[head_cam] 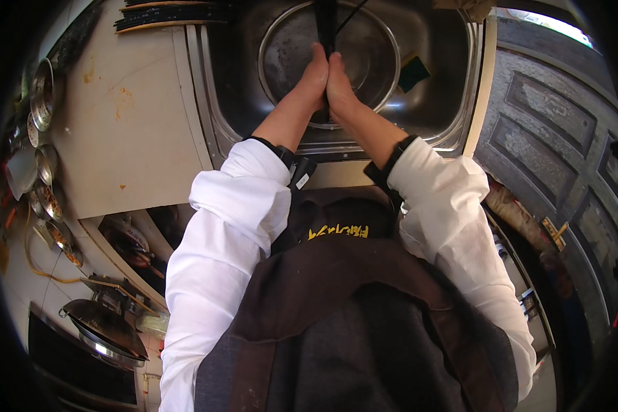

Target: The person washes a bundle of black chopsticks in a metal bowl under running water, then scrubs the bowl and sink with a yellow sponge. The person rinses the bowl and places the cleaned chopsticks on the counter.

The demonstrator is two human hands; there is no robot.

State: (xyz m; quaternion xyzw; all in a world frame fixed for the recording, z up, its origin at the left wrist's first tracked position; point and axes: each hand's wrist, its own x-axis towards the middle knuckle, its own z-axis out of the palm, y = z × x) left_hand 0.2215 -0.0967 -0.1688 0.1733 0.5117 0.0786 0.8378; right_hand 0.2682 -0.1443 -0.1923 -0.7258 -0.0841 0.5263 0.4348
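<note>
My left hand [314,74] and my right hand [342,85] are pressed together, palms facing, around a bundle of dark chopsticks [326,23]. The bundle's far end runs out of the top of the view, and its near end shows below my palms. One thin stick [352,14] slants away from the rest. Beneath my hands, a round metal basin [263,67] sits inside the stainless steel sink [445,110]. Right of the basin lies a green and yellow scouring sponge [413,74]. My palms hide the middle of the bundle.
More dark sticks [170,14], probably chopsticks, lie on the stained counter [129,113] left of the sink. Metal bowls [42,95], some with food in them, stand along the far left. Lower left is a wok [105,327]. A grey panelled door [551,108] stands right.
</note>
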